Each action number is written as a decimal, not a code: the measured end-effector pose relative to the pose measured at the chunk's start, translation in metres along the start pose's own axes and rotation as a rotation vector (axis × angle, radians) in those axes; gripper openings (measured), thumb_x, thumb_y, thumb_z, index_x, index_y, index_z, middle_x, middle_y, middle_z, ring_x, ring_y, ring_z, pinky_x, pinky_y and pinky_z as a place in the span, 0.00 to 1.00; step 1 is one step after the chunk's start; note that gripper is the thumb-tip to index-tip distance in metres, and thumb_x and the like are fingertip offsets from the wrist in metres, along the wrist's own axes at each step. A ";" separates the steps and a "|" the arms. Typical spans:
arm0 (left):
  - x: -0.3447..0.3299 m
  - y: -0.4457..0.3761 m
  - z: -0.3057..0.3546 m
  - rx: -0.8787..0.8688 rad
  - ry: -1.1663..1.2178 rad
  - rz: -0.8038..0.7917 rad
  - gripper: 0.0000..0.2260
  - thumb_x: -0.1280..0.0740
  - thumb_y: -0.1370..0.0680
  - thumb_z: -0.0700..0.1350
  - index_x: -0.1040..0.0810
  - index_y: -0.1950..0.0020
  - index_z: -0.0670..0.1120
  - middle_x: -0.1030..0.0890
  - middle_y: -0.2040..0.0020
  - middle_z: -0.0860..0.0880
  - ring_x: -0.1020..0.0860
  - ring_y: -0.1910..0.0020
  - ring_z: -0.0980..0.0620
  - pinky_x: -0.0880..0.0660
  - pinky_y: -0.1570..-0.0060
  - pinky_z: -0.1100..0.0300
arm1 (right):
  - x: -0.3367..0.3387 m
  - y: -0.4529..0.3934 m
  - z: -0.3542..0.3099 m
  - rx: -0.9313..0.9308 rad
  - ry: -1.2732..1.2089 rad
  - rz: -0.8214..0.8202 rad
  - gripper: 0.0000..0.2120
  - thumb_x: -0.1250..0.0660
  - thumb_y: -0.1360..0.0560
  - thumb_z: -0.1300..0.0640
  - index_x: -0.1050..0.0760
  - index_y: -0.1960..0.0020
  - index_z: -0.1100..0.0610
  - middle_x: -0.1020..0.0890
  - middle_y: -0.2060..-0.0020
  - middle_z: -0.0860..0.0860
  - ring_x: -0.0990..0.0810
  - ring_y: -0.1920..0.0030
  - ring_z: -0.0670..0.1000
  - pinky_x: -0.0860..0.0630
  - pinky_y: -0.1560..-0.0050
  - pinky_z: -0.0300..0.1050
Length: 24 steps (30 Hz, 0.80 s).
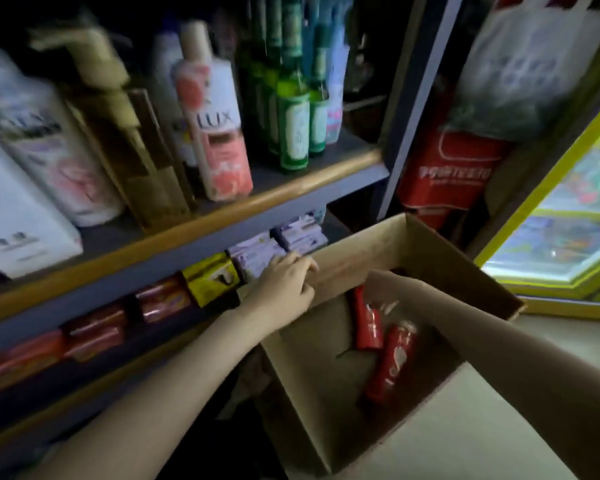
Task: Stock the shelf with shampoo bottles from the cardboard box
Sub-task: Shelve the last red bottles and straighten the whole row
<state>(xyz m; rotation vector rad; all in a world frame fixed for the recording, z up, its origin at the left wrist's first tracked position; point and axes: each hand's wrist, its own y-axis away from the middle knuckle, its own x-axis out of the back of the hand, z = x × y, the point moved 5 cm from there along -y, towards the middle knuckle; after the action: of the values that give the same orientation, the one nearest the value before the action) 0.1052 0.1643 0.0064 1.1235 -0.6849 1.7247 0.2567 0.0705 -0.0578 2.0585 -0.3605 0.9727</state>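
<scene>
An open cardboard box [440, 258] stands on the floor in front of the shelf [201, 216]. Two red shampoo bottles lie inside it: one [369, 329] near the middle, the other [392, 365] closer to me. My left hand [284, 287] rests on the box's left rim, with its fingers curled over the edge. My right hand [387, 289] reaches down into the box. Its fingers are at the upper end of the farther red bottle, in shadow, so the grip is unclear.
The upper shelf holds white and pink Lux bottles [212, 123], a gold pump bottle [132, 143] and green glass bottles [293, 123]. Soap packs [163, 299] and small boxes [257, 254] fill the lower shelf. Red and white bags [454, 168] hang at the right, beside a yellow-framed display case [568, 216].
</scene>
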 end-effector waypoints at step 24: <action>-0.038 0.002 -0.039 0.405 0.375 -0.061 0.12 0.43 0.20 0.47 0.26 0.41 0.45 0.21 0.44 0.45 0.22 0.45 0.45 0.25 0.42 0.51 | -0.105 0.005 -0.034 -0.594 -1.669 -0.083 0.19 0.32 0.29 0.44 0.32 0.56 0.60 0.28 0.67 0.53 0.33 0.76 0.48 0.36 0.82 0.32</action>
<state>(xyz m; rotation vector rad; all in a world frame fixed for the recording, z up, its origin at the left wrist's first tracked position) 0.0937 0.1805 -0.0442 1.0278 -0.0681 2.0017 0.1673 0.0853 -0.1212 1.7807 -1.1677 -1.0304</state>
